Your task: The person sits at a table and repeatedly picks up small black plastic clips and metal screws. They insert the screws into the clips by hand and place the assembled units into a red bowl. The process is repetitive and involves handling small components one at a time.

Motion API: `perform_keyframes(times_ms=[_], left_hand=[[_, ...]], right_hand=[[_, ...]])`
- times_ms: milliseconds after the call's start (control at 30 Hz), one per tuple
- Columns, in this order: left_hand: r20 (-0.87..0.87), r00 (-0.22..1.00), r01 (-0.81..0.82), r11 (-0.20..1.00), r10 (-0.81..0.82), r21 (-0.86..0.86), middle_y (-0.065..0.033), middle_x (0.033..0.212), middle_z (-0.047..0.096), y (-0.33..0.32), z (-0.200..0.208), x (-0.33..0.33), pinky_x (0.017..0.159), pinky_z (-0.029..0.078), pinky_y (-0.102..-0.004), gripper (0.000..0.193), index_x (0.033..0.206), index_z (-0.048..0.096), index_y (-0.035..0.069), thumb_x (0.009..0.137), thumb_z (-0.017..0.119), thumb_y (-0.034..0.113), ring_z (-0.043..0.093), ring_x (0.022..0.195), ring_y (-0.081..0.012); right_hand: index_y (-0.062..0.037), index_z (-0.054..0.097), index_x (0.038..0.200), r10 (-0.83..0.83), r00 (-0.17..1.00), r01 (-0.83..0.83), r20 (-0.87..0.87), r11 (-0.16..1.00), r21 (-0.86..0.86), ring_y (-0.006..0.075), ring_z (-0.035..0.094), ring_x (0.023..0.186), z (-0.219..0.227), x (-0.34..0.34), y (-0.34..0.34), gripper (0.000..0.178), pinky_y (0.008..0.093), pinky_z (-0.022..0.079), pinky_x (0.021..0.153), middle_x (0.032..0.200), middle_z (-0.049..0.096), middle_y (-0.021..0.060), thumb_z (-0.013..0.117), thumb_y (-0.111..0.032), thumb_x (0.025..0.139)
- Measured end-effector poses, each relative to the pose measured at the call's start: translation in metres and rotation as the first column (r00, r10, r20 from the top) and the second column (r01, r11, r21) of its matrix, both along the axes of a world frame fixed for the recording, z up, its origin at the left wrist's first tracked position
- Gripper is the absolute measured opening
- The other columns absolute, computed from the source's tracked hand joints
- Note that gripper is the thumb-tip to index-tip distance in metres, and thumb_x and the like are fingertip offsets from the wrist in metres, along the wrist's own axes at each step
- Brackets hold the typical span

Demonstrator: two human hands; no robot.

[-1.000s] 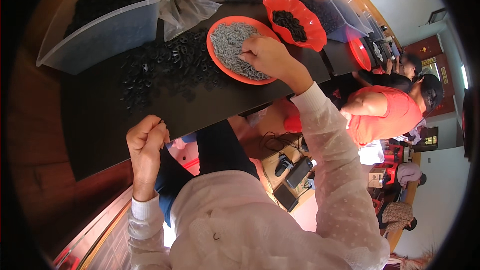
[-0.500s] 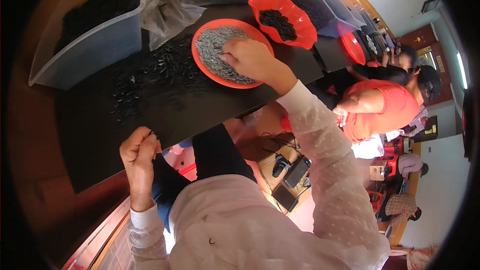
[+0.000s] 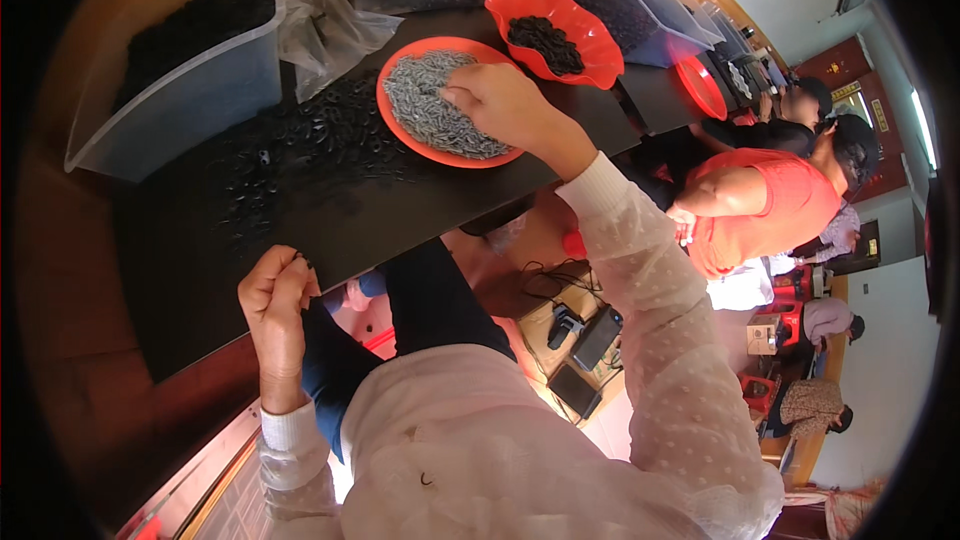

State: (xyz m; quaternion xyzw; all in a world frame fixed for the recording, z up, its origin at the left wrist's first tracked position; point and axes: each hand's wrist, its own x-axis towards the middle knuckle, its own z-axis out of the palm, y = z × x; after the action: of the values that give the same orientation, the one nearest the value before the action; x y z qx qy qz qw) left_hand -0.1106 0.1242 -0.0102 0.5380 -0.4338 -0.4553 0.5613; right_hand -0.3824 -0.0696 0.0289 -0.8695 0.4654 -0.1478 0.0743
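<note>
Over the red plate (image 3: 398,130) my right hand (image 3: 505,112) has its fingers pressed together, the tips among a heap of small silver metal pins (image 3: 425,105). Whatever the tips pinch is too small to make out. My left hand (image 3: 275,290) is closed at the front edge of the black table (image 3: 300,260), with a small black part (image 3: 305,260) showing between thumb and forefinger. Loose small black parts (image 3: 320,140) lie scattered left of the plate.
A clear plastic bin (image 3: 185,110) of black pieces stands at the left, beside a crumpled clear bag (image 3: 335,30). Behind the plate sits a red wavy-edged bowl (image 3: 600,50) holding black pieces. A person in red (image 3: 745,200) works at the right.
The view has shifted slightly. My right hand stays at the heap of pins with its fingers moving a little. The black part in my left hand shows more clearly.
</note>
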Motion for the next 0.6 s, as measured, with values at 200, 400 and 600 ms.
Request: perform_keyframes(times_ms=[200,400,600], left_hand=[[-0.021,1.0,0.005,1.0,-0.005,-0.003,0.0001,0.06,0.053,-0.001,0.001,0.001,0.047,0.028,-0.0206,0.018,0.073,0.058,0.002,0.087,0.051,0.009,0.041,0.052,-0.0037],[-0.015,1.0,-0.024,1.0,0.024,-0.01,0.0013,0.058,0.052,-0.001,-0.002,0.0,0.047,0.027,-0.0197,0.019,0.073,0.058,0.004,0.088,0.051,0.012,0.039,0.051,-0.0028],[-0.019,0.999,-0.034,0.999,0.033,-0.015,0.0012,0.06,0.052,0.0,-0.005,-0.002,0.047,0.027,-0.0195,0.019,0.073,0.058,0.005,0.088,0.051,0.014,0.039,0.051,-0.003]], right_hand=[[-0.004,0.063,0.08,-0.083,0.995,0.087,0.048,0.991,-0.106,0.0389,0.062,0.077,0.004,-0.002,0.007,0.033,0.0497,0.049,0.067,0.078,0.064,0.0172,0.057,-0.035,0.09],[-0.0022,0.059,0.084,-0.08,0.993,0.092,0.089,0.987,-0.136,0.0389,0.062,0.081,-0.005,-0.002,0.01,0.032,0.0489,0.049,0.071,0.083,0.064,0.0187,0.058,-0.034,0.09],[-0.0021,0.059,0.087,-0.073,0.993,0.08,0.093,0.995,-0.068,0.0388,0.062,0.084,-0.003,-0.009,0.015,0.015,0.0482,0.049,0.071,0.087,0.064,0.0189,0.055,-0.017,0.086]])
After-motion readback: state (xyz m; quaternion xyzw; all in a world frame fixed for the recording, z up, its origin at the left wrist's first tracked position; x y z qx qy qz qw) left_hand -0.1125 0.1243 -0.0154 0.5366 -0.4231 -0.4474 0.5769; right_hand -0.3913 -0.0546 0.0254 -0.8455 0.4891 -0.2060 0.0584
